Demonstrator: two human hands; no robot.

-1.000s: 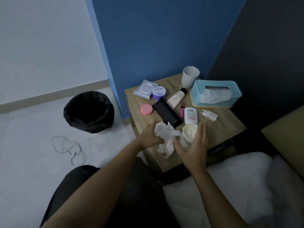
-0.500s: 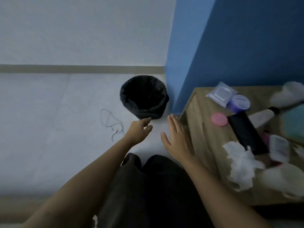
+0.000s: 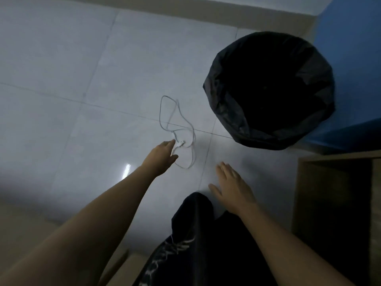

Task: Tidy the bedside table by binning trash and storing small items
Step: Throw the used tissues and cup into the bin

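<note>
A thin white cable [image 3: 177,124] lies looped on the pale tiled floor, its plug end near my fingertips. My left hand [image 3: 161,156] stretches down to it with the fingers apart, at or just short of the plug. My right hand [image 3: 232,185] hovers open above the floor near my knee, holding nothing. A black-lined bin [image 3: 270,89] stands to the right of the cable. Only the wooden side of the bedside table [image 3: 334,203] shows at the right edge; its top and the items on it are out of view.
A blue wall [image 3: 350,58] rises behind the bin. My dark trouser leg [image 3: 206,244] fills the lower middle. A pale skirting strip [image 3: 185,15] runs along the far wall. Open tiled floor spreads to the left.
The view has swung from the tabletop down to the floor. Both hands left the tissue and cup on the table; my left hand has reached down to the cable.
</note>
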